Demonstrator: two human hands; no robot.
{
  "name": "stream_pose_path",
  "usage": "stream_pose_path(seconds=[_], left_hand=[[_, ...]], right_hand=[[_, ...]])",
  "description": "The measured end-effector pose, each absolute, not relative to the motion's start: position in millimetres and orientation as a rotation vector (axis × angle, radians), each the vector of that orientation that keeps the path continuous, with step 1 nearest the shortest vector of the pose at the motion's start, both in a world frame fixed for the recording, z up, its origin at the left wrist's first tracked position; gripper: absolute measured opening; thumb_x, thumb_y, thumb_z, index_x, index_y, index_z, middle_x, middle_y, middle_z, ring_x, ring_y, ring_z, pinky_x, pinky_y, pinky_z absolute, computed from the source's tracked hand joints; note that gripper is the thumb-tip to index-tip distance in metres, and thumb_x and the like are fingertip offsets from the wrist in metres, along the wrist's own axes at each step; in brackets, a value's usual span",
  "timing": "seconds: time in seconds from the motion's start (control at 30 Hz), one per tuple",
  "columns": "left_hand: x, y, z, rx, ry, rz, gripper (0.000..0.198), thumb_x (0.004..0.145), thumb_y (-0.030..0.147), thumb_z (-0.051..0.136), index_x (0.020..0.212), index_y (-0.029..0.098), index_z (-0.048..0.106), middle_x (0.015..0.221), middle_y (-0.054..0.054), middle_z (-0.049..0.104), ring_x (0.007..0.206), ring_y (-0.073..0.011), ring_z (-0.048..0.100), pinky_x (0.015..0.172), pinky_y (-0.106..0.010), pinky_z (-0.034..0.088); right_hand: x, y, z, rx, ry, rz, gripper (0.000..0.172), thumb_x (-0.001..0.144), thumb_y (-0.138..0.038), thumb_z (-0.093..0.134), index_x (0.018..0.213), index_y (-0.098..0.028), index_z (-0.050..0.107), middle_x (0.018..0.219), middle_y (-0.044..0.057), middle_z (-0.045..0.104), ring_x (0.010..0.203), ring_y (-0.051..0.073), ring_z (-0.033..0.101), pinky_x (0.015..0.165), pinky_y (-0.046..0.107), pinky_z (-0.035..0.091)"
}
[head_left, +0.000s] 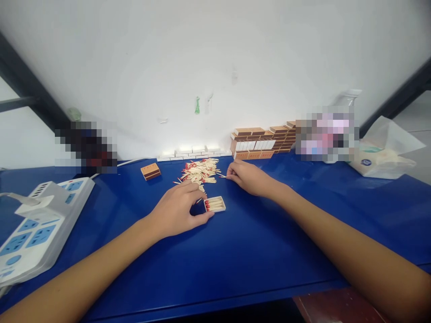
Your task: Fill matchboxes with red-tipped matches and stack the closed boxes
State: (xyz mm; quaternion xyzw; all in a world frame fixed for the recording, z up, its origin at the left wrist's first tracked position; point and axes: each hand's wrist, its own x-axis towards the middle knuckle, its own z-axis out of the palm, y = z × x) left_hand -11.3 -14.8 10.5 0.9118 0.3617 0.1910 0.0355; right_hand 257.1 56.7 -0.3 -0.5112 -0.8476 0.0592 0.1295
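Observation:
My left hand (180,207) grips a small white matchbox tray (225,205) between thumb and fingers, at its left end. Several red-tipped matches (216,204) lie side by side in that tray, heads to the left. My right hand (248,177) is beside the heap, fingertips pinched on a match (222,176) whose head points left; whether it holds more than one I cannot tell. Between the hands and the wall spreads a loose heap of matches (202,169). A brown-and-orange matchbox (150,171) rests to the left of the heap.
White trays (191,152) are stacked along the wall. Right of them stands a wall of stacked matchboxes (254,144). A power strip (50,229) with a plugged-in adapter lies at left on the blue table (215,269). A tissue pack (380,157) sits at right.

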Motion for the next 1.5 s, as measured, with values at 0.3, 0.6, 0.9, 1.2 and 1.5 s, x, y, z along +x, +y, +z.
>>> stream_pose_path(seconds=[0.3,0.6,0.9,1.2,1.5], left_hand=[[-12.2,-13.1,8.8,2.824,1.149,0.615,0.030,0.091,0.048,0.069,0.099,0.019,0.071,0.090,-0.005,0.067,0.085,-0.0220,0.061,0.082,-0.039,0.051],[-11.6,-13.4,8.4,2.825,1.157,0.595,0.029,0.091,0.047,0.069,0.099,0.019,0.070,0.091,-0.005,0.068,0.087,-0.0230,0.062,0.084,-0.040,0.051],[-11.1,-13.3,9.2,2.822,1.156,0.588,0.030,0.091,0.047,0.069,0.099,0.018,0.071,0.087,-0.005,0.066,0.086,-0.0231,0.061,0.079,-0.039,0.050],[-12.1,-11.6,9.9,2.837,1.177,0.579,0.029,0.092,0.047,0.067,0.098,0.019,0.070,0.090,-0.005,0.066,0.088,-0.0231,0.061,0.078,-0.037,0.049],[-11.7,-12.9,11.3,2.841,1.178,0.591,0.029,0.092,0.045,0.068,0.100,0.018,0.071,0.090,-0.005,0.067,0.088,-0.0230,0.061,0.076,-0.036,0.049]], right_hand=[[264.6,40.5,16.2,-1.561,-2.539,-0.058,0.018,0.104,-0.024,0.046,0.101,-0.016,0.062,0.111,0.015,0.065,0.091,0.024,0.063,0.075,0.034,0.044],[238.0,40.0,4.8,-1.679,-2.369,-0.009,0.017,0.105,-0.026,0.045,0.101,-0.017,0.060,0.111,0.014,0.066,0.095,0.025,0.066,0.076,0.034,0.044],[234.8,43.2,-0.4,-1.697,-2.346,0.028,0.016,0.105,-0.030,0.051,0.100,-0.018,0.059,0.109,0.011,0.067,0.095,0.025,0.066,0.076,0.033,0.044],[239.0,39.6,7.6,-1.644,-2.353,0.224,0.018,0.106,-0.029,0.048,0.095,-0.018,0.059,0.108,0.011,0.067,0.092,0.023,0.064,0.078,0.034,0.045],[234.1,7.3,26.4,-1.080,-2.488,0.589,0.020,0.104,-0.034,0.051,0.091,-0.021,0.059,0.093,0.005,0.064,0.083,0.018,0.057,0.073,0.031,0.042]])
